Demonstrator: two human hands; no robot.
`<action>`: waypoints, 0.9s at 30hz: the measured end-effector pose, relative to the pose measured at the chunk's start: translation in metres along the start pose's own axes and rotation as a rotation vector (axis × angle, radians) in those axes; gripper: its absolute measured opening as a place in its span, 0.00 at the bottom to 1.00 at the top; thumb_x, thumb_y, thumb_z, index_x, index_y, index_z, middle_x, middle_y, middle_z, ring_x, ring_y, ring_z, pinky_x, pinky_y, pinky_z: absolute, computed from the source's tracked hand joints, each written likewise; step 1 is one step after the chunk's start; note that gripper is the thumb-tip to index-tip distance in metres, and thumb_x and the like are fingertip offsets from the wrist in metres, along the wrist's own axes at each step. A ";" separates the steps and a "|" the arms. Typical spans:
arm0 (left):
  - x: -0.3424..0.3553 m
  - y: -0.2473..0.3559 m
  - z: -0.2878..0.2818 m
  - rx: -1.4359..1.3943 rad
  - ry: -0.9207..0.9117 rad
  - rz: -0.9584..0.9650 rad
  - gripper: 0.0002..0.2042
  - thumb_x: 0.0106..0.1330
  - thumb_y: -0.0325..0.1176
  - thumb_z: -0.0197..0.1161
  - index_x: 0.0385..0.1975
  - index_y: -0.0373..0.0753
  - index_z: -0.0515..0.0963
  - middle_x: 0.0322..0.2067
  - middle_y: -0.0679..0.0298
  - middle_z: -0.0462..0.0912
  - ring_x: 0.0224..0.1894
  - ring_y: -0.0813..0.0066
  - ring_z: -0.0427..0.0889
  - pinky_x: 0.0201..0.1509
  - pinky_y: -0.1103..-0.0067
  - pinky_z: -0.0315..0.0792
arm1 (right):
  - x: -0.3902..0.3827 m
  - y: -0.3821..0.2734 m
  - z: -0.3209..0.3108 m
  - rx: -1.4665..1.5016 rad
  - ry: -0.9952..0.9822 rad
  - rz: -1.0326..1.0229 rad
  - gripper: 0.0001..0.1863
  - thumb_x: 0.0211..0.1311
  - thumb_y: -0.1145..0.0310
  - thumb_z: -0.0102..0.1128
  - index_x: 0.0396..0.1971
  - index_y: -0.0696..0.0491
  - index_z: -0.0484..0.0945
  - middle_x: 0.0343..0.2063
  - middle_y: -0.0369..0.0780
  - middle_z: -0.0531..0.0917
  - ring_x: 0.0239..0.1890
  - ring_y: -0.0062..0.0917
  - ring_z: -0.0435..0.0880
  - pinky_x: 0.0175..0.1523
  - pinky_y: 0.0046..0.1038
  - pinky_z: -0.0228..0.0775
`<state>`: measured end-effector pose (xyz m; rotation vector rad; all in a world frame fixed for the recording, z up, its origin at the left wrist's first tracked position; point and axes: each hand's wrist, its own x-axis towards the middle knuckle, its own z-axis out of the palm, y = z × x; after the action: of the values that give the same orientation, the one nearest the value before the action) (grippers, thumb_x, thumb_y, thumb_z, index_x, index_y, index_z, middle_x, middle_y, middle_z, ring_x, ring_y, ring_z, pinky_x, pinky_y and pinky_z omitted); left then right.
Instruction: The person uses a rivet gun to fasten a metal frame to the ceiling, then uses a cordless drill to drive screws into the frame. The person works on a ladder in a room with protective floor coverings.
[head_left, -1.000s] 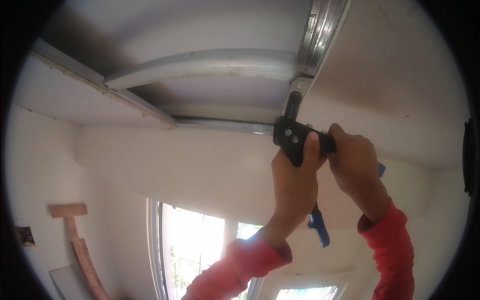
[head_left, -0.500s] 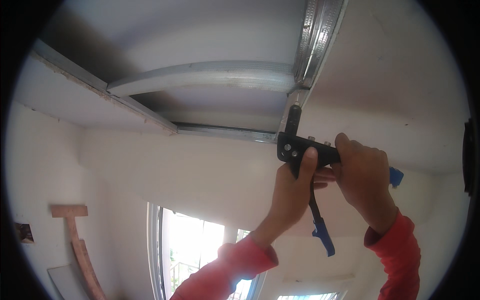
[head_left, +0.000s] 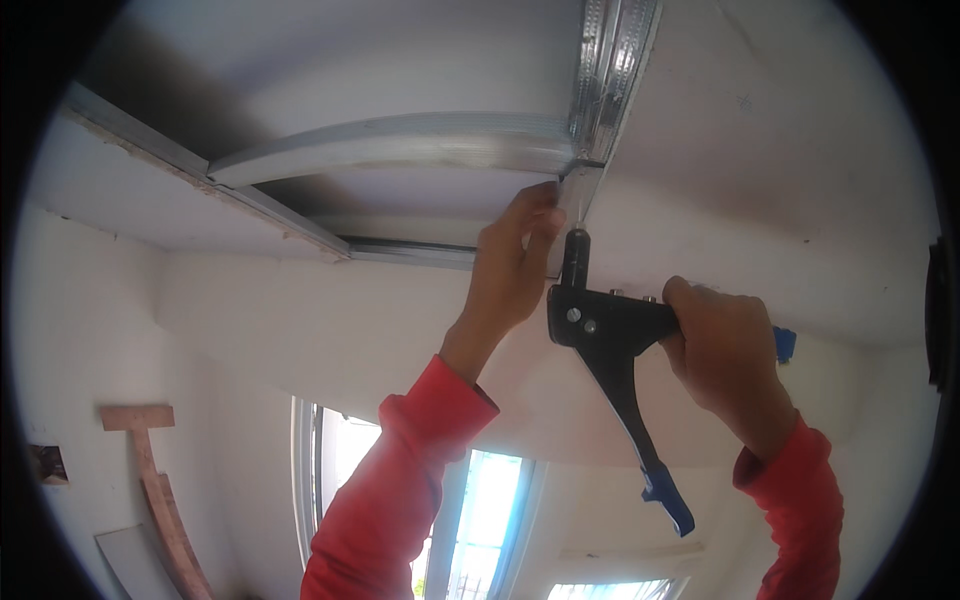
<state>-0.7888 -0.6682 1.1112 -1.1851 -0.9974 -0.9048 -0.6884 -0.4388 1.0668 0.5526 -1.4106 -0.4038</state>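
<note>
My right hand (head_left: pixel 728 350) is closed around the upper handle of a black hand riveter (head_left: pixel 615 318) with blue grip ends. Its lower handle swings down, spread wide and unheld. The riveter's nose points up, and a thin rivet pin at its tip reaches the metal channel (head_left: pixel 580 188) along the ceiling opening's right edge. Just left of that nose, my left hand (head_left: pixel 510 258) is raised with bent fingers and thumb closed on the channel's edge. Its fingertips are partly hidden against the metal.
A metal crosspiece (head_left: pixel 400 140) spans the ceiling opening to the left-hand edge rail (head_left: pixel 290 222). White ceiling board (head_left: pixel 740 180) borders the right side. Below are a bright window (head_left: pixel 485 510) and a T-shaped wooden prop (head_left: pixel 150 460) leaning by the left wall.
My left hand has let go of the riveter's body and moved up and left to the channel. The riveter has shifted slightly down, its lower handle now fully visible, still in my right hand.
</note>
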 end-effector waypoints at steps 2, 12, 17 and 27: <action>0.004 0.003 0.003 0.052 0.027 -0.034 0.14 0.77 0.33 0.55 0.53 0.31 0.77 0.43 0.49 0.87 0.50 0.57 0.87 0.57 0.70 0.76 | -0.014 0.000 0.002 -0.009 -0.033 -0.005 0.15 0.58 0.62 0.75 0.31 0.51 0.75 0.16 0.38 0.80 0.15 0.28 0.79 0.23 0.29 0.67; 0.019 -0.002 -0.003 0.084 0.106 0.010 0.18 0.76 0.41 0.58 0.50 0.29 0.79 0.36 0.47 0.87 0.42 0.53 0.88 0.47 0.68 0.77 | -0.058 -0.021 0.024 0.111 -0.088 0.046 0.13 0.52 0.67 0.70 0.27 0.51 0.71 0.15 0.38 0.73 0.17 0.36 0.76 0.24 0.36 0.64; 0.028 -0.022 0.005 -0.067 0.265 0.025 0.30 0.71 0.49 0.65 0.56 0.24 0.71 0.40 0.42 0.83 0.43 0.48 0.84 0.48 0.64 0.76 | -0.065 -0.010 0.047 0.064 -0.139 0.035 0.09 0.53 0.67 0.65 0.27 0.51 0.72 0.16 0.38 0.74 0.17 0.36 0.75 0.24 0.37 0.63; 0.043 -0.045 0.022 0.136 0.283 0.212 0.41 0.50 0.52 0.82 0.47 0.27 0.61 0.38 0.44 0.72 0.40 0.47 0.76 0.43 0.60 0.71 | -0.074 0.005 0.060 0.031 -0.075 0.012 0.09 0.46 0.73 0.65 0.26 0.51 0.72 0.15 0.37 0.72 0.15 0.36 0.72 0.23 0.34 0.61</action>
<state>-0.8206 -0.6555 1.1675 -0.9950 -0.6800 -0.7966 -0.7577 -0.3999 1.0136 0.5590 -1.4934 -0.3964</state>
